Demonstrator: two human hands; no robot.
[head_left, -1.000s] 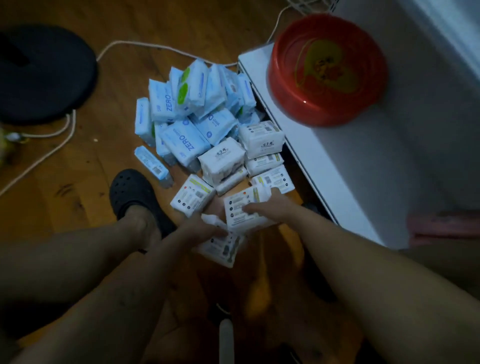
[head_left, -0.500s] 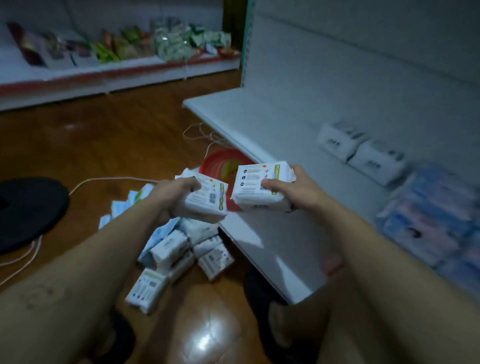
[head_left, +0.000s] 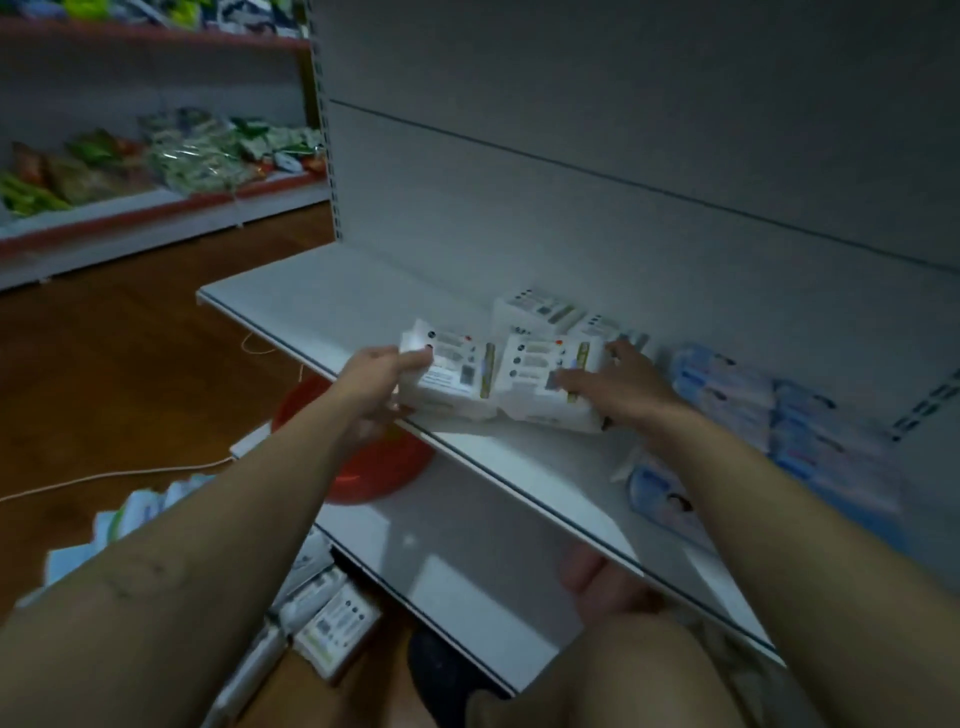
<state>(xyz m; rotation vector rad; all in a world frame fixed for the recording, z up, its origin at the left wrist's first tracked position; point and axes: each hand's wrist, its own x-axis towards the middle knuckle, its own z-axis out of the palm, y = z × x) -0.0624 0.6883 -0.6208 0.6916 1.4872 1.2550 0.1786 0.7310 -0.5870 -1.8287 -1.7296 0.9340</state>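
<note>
Two white packs with printed labels sit side by side near the front edge of a white shelf (head_left: 322, 301). My left hand (head_left: 382, 376) grips the left pack (head_left: 449, 371) at its left end, thumb on top. My right hand (head_left: 618, 387) holds the right pack (head_left: 535, 374), fingers spread over its right side. Behind them, against the back panel, stand two more white packs (head_left: 540, 312).
Blue packs (head_left: 753, 410) fill the shelf to the right. A red bowl (head_left: 374, 467) sits on the lower shelf (head_left: 467, 545). More white packs (head_left: 332, 618) and blue packs lie on the wooden floor, with a white cable (head_left: 104, 478). Stocked shelves stand at far left.
Both hands lifted a white pack each from the floor pile, carried them up and forward, and now hold them on the upper shelf. The view swung up from the floor.
</note>
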